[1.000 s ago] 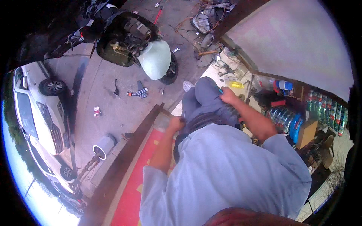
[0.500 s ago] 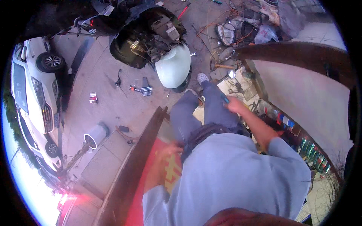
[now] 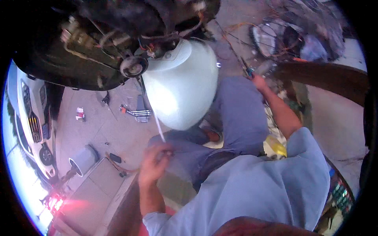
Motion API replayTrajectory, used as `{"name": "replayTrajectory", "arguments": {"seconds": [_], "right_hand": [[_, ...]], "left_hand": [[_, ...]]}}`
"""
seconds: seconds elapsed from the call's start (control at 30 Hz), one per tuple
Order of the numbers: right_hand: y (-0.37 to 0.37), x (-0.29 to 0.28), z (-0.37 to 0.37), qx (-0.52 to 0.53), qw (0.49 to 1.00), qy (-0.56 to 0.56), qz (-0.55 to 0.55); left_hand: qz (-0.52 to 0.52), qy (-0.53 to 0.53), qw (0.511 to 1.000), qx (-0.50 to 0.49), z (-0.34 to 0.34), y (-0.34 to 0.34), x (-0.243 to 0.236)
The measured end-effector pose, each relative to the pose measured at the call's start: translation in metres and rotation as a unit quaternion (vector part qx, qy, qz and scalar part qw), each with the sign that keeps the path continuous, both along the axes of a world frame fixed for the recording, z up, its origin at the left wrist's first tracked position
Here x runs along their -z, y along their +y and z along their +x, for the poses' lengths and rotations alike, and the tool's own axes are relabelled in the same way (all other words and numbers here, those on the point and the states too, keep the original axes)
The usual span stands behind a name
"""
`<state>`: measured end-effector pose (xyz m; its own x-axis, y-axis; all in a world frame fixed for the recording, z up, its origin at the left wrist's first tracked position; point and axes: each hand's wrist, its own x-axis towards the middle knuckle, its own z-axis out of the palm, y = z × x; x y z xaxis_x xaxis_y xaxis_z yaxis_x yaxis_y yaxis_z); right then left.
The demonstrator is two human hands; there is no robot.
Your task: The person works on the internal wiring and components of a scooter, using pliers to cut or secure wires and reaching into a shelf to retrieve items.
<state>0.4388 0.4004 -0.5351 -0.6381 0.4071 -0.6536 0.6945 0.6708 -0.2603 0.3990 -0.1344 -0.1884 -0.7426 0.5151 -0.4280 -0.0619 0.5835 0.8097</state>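
Note:
My left hand [image 3: 154, 163] is blurred by motion, its fingers curled near my left knee. A thin pale rod [image 3: 159, 128] rises from its fingertips toward the white front fender [image 3: 183, 86]; its kind is unclear. Beside my right knee, my right hand [image 3: 258, 82] is closed on a teal-handled tool [image 3: 250, 72] with a dark, slim end; its exact kind is too blurred to tell. Above the fender hang exposed wires and a round dark part [image 3: 134, 67] from the opened front of a vehicle with a dark shell [image 3: 75, 69].
Several wrenches in a holder [image 3: 140, 114], a red-white box [image 3: 80, 114] and a grey bucket [image 3: 84, 159] stand or lie on the pavement at left. A parked white car [image 3: 37, 106] is farther left. Wires and plastic bags [image 3: 313, 49] lie at upper right.
I have leaned closer to the vehicle, so its fender and wires look larger. My left hand has come forward with the pale rod. My right hand has moved farther forward with the teal-handled tool.

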Motion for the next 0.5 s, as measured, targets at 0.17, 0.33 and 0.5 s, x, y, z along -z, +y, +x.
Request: {"name": "replayTrajectory", "arguments": {"seconds": [0.17,0.33,0.5], "right_hand": [[-0.021,0.208,-0.026,-0.074,0.989,0.044,0.124],[-0.030,0.091,-0.071,0.053,0.935,0.280,0.210],[-0.073,-0.198,-0.083,-0.140,0.725,0.674,0.006]], "left_hand": [[0.077,0.212,0.972,-0.064,-0.028,0.025,0.030],[0.036,0.200,0.974,-0.105,-0.028,0.063,0.016],[-0.017,0.255,0.965,0.058,-0.061,0.111,-0.011]]}}
